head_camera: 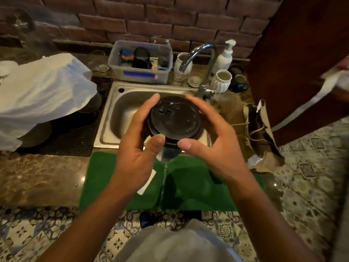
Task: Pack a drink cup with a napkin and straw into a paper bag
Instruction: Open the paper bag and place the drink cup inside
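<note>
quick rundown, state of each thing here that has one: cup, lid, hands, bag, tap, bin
cup: held above the green mat, upright
lid: on the cup
left hand: gripping the cup's rim
right hand: gripping the cup's rim
paper bag: on the counter, mouth open
tap: no water seen running
plastic bin: uncovered, holding items

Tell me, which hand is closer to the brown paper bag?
Right. The right hand grips the cup's right side, on the side facing the paper bag. The left hand grips the cup's other side, farther from the bag.
</note>
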